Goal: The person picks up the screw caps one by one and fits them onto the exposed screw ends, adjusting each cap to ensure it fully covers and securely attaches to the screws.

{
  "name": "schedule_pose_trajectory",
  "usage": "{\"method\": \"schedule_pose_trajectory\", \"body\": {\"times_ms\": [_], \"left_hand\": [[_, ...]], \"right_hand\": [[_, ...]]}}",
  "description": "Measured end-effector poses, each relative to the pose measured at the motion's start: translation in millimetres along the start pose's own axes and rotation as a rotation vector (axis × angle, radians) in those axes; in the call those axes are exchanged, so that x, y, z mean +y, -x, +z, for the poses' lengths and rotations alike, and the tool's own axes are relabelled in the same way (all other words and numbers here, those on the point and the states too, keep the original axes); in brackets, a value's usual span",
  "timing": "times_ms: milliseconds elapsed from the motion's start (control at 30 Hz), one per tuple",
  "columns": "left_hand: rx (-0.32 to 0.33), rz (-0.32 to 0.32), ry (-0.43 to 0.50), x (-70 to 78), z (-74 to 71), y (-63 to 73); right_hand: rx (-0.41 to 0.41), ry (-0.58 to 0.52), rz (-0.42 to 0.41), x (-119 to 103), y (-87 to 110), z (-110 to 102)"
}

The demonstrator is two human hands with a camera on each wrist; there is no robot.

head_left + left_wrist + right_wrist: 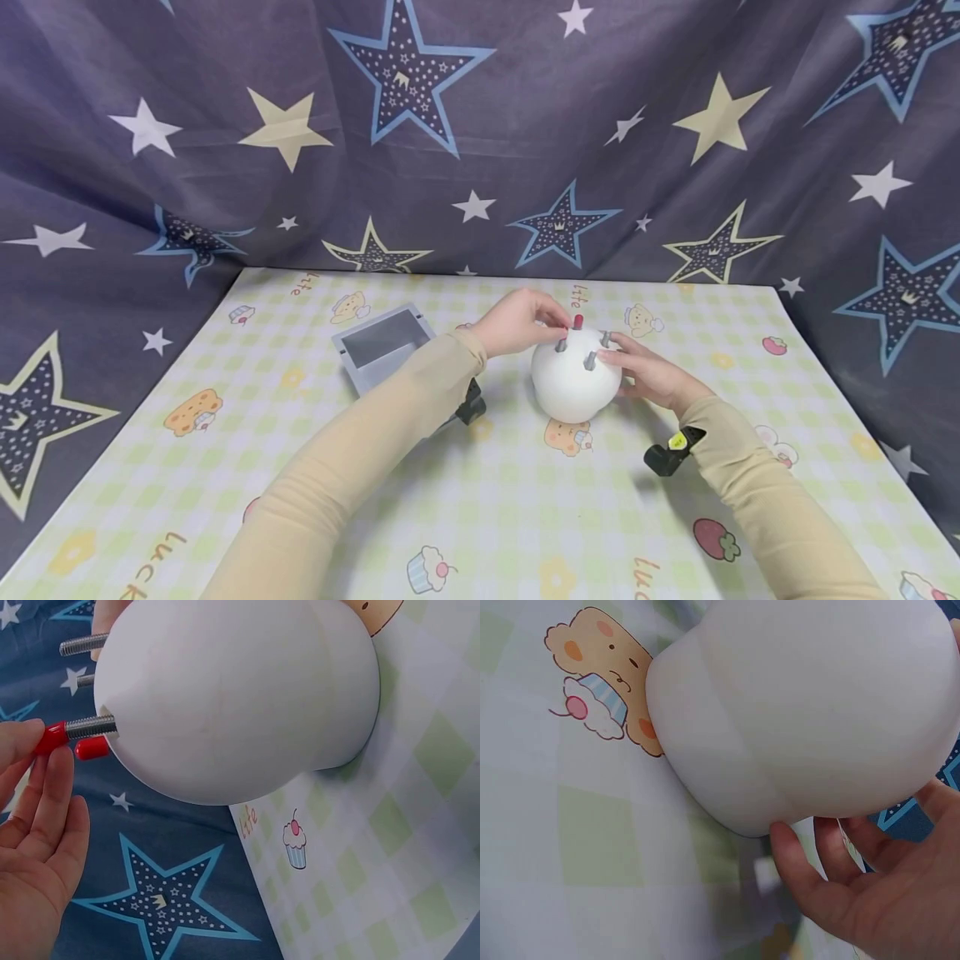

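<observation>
Red cap [52,738] is pinched in the left hand [519,321] at the end of a bolt [90,727] on the white ball [576,385], steadied by the right hand [654,377]; probably light and rubbery, it is best gripped around its sides.

Plain beige long sleeves cover both arms. The left sleeve [375,450], softly creased along the forearm, reaches the wrist just behind the left hand [520,321] and ends in a cuff [469,350]. The right sleeve [772,500] matches its colour and stops behind the right hand [652,375]. Near each wrist sits a small black camera: the left wrist camera [472,404] partly hidden, the right wrist camera [662,460] bearing a bright yellow label [678,440].
</observation>
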State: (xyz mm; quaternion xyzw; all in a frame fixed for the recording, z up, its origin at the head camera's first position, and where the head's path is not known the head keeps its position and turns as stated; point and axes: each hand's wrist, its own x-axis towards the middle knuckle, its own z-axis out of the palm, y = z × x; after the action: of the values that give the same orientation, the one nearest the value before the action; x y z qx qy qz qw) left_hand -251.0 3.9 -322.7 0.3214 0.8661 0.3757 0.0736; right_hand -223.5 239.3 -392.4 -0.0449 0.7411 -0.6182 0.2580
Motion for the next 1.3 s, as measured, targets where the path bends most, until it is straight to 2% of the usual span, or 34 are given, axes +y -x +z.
{"method": "schedule_pose_trajectory", "body": {"times_ms": [467,633,967,1300], "left_hand": [[-0.001,-0.020,0.014,-3.1,4.8,-0.9],[-0.020,-0.014,0.017,-4.9,7.3,0.1],[-0.009,-0.001,0.091,-8.3,10.2,1.9],[0.016,-0.027,0.185,-15.0,14.6,2.7]], "right_hand": [[-0.003,0.000,-0.014,-0.1,2.3,1.3],[-0.001,-0.006,-0.008,0.3,2.3,0.9],[-0.001,-0.001,-0.007,1.4,1.2,-0.5],[-0.005,-0.004,-0.017,2.4,0.4,1.1]]}}
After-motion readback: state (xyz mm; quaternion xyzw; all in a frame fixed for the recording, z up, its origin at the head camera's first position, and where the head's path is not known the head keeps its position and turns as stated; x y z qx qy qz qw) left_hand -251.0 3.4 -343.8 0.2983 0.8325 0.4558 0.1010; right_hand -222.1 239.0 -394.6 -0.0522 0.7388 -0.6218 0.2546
